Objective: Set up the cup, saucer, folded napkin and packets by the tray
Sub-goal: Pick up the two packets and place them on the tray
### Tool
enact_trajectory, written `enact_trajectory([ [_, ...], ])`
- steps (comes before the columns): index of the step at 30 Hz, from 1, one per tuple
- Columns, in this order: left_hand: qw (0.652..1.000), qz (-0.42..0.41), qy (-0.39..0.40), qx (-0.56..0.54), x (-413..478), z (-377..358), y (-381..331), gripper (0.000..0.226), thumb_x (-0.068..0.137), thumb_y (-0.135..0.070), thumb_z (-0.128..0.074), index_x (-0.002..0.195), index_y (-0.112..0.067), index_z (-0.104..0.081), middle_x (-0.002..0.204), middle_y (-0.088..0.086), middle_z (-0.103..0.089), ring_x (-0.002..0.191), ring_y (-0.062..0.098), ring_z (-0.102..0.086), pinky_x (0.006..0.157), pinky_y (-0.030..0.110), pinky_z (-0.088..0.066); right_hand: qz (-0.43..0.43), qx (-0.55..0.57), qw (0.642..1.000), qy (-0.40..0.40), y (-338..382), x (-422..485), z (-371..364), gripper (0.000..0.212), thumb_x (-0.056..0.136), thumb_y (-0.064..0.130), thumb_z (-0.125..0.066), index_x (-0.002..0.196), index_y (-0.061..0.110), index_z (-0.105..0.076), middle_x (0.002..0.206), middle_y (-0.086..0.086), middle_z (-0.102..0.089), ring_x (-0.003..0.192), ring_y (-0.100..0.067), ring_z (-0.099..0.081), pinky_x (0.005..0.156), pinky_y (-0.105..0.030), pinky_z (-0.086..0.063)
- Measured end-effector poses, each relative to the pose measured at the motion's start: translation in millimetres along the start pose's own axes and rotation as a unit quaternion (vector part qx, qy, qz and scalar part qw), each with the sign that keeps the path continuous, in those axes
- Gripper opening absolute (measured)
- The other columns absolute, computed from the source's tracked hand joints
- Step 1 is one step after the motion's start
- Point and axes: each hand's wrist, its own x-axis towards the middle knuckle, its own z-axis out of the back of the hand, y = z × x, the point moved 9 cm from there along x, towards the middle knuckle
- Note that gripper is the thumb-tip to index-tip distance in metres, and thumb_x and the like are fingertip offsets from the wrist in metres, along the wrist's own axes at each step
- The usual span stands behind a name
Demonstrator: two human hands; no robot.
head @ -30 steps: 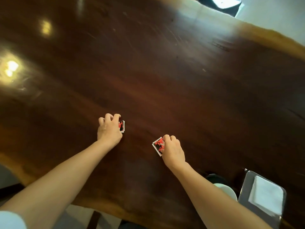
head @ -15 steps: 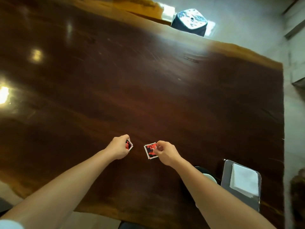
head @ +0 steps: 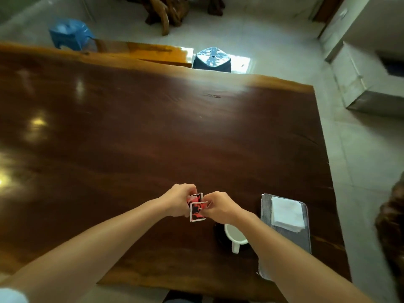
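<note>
Two small red-and-black packets with white borders are held together above the dark wooden table. My left hand pinches the rear packet; my right hand pinches the front packet, which overlaps it. A white cup stands on a dark saucer just under my right forearm. To its right lies a grey tray with a folded white napkin on it.
The table's right edge runs just past the tray, its near edge below my forearms. Beyond the far edge stand a dark stool and a blue stool. A grey cabinet sits on the floor at right.
Both hands lifted their packets off the table and came together, so the packets now overlap. The view tilted up, showing the far edge, the stools and the whole tray.
</note>
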Motion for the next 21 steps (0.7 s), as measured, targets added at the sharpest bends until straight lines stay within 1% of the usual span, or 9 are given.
enact_trajectory([
  [3, 0.999, -0.016, 0.005, -0.047, -5.1, -10.0, -29.2, 0.014, 0.086, -0.01, -0.074, 0.093, -0.021, -0.067, 0.084, 0.001, -0.071, 0.067, 0.011, -0.068, 0.059, 0.023, -0.057, -0.003, 0.042, 0.999, -0.026, -27.7, -30.3, 9.2, 0.007, 0.092, 0.018, -0.069, 0.09, 0.024, -0.071, 0.086, 0.003, -0.069, 0.08, -0.013, -0.066, 0.071, -0.028, -0.053],
  [5, 0.999, -0.026, 0.019, -0.037, -7.6, -19.8, -48.1, 0.004, 0.093, -0.016, -0.068, 0.092, -0.018, -0.071, 0.078, 0.002, -0.071, 0.065, 0.01, -0.068, 0.058, 0.02, -0.055, 0.0, 0.029, 0.997, -0.067, -46.0, -48.7, 21.3, 0.004, 0.09, 0.018, -0.071, 0.092, 0.017, -0.075, 0.1, -0.002, -0.068, 0.09, -0.016, -0.065, 0.081, -0.033, -0.053],
  [7, 0.999, -0.027, 0.04, 0.003, -9.5, -33.1, -66.3, 0.004, 0.093, -0.015, -0.068, 0.092, -0.017, -0.071, 0.078, 0.002, -0.071, 0.066, 0.012, -0.068, 0.057, 0.021, -0.054, 0.01, 0.007, 0.995, -0.101, -60.9, -64.5, 32.7, 0.013, 0.085, 0.019, -0.076, 0.093, 0.009, -0.078, 0.11, -0.004, -0.065, 0.097, -0.015, -0.061, 0.087, -0.033, -0.051],
  [9, 0.997, -0.026, 0.062, 0.042, -12.6, -50.2, -84.0, 0.009, 0.088, -0.014, -0.071, 0.095, -0.019, -0.066, 0.082, 0.0, -0.068, 0.068, 0.012, -0.067, 0.055, 0.022, -0.051, 0.017, 0.004, 0.993, -0.116, -71.9, -79.5, 38.6, 0.016, 0.082, 0.021, -0.079, 0.093, 0.009, -0.078, 0.109, -0.004, -0.065, 0.099, -0.018, -0.062, 0.087, -0.036, -0.054],
  [12, 0.995, -0.054, 0.049, 0.068, -14.3, -72.0, -112.3, 0.032, 0.083, -0.017, -0.077, 0.103, -0.023, -0.053, 0.095, -0.003, -0.062, 0.081, 0.015, -0.061, 0.061, 0.024, -0.046, 0.018, 0.03, 0.993, -0.117, -88.4, -97.3, 39.9, 0.016, 0.082, 0.022, -0.079, 0.093, 0.01, -0.077, 0.098, -0.005, -0.07, 0.088, -0.019, -0.066, 0.075, -0.034, -0.055],
  [14, 0.994, -0.081, 0.039, 0.068, -14.6, -83.2, -130.7, 0.031, 0.084, -0.016, -0.076, 0.103, -0.025, -0.052, 0.101, -0.001, -0.063, 0.087, 0.019, -0.062, 0.062, 0.025, -0.046, 0.013, 0.062, 0.992, -0.111, -100.3, -107.2, 39.5, 0.01, 0.082, 0.02, -0.079, 0.088, 0.013, -0.076, 0.085, -0.005, -0.072, 0.076, -0.014, -0.065, 0.066, -0.03, -0.052],
  [17, 0.996, -0.082, 0.034, -0.005, -12.6, -96.7, -146.2, 0.032, 0.08, -0.018, -0.08, 0.108, -0.02, -0.064, 0.098, -0.003, -0.068, 0.086, 0.016, -0.065, 0.066, 0.024, -0.05, 0.006, 0.117, 0.985, -0.123, -118.6, -123.0, 44.3, 0.012, 0.08, 0.018, -0.081, 0.076, 0.027, -0.074, 0.071, 0.004, -0.07, 0.068, -0.01, -0.065, 0.065, -0.032, -0.054],
  [20, 0.985, -0.053, 0.027, -0.161, -8.2, -110.1, -146.8, 0.029, 0.072, -0.016, -0.088, 0.097, -0.018, -0.073, 0.09, 0.004, -0.076, 0.082, 0.021, -0.072, 0.077, 0.035, -0.061, -0.003, 0.173, 0.976, -0.133, -133.5, -138.5, 52.5, 0.012, 0.082, 0.013, -0.08, 0.079, 0.024, -0.076, 0.073, 0.006, -0.07, 0.064, -0.006, -0.066, 0.063, -0.027, -0.059],
  [21, 0.974, -0.038, 0.026, -0.22, -7.9, -114.9, -146.4, 0.028, 0.072, -0.012, -0.088, 0.096, -0.014, -0.074, 0.089, 0.007, -0.076, 0.08, 0.021, -0.073, 0.075, 0.035, -0.061, -0.001, 0.188, 0.972, -0.138, -138.4, -142.1, 55.2, 0.011, 0.084, 0.012, -0.079, 0.08, 0.022, -0.077, 0.075, 0.005, -0.071, 0.062, -0.005, -0.066, 0.063, -0.027, -0.06],
])
